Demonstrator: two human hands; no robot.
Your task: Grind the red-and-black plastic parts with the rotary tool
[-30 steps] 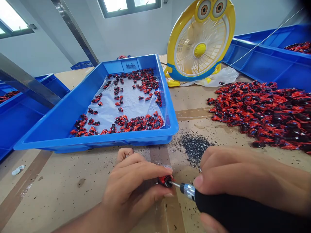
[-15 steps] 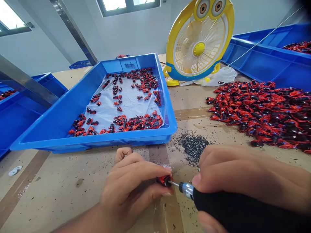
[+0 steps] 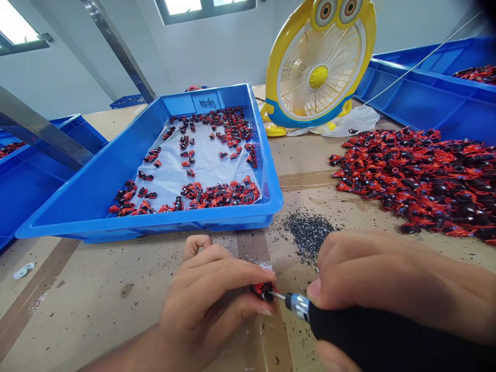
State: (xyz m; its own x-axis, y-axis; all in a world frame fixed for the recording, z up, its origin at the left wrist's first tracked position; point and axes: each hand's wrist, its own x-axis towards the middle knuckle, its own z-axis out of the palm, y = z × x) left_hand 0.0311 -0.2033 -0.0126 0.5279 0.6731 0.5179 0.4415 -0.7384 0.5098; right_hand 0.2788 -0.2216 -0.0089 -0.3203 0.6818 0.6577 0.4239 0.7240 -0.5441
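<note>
Between its thumb and fingers, my left hand [image 3: 211,297] pinches a small red and black part [image 3: 263,290], partly hidden by the fingertips. My right hand [image 3: 380,279] is wrapped round a black power screwdriver [image 3: 349,325] with a silver collar. Its thin metal bit points left and meets the end of the part; I cannot tell how deep the tip goes. Just beyond the hands lies a heap of black shavings [image 3: 310,232]. To the right is a large pile of similar red and black parts [image 3: 418,181].
A blue tray [image 3: 275,201] with a white liner and scattered red and black parts stands ahead. Behind it is a yellow fan [image 3: 318,77]. More blue bins [image 3: 418,98] sit at the right and left. A metal post [image 3: 120,51] slants across the left side.
Almost nothing differs. Both hands keep their hold, and the bit stays at the part's end; the part seems turned very slightly.
</note>
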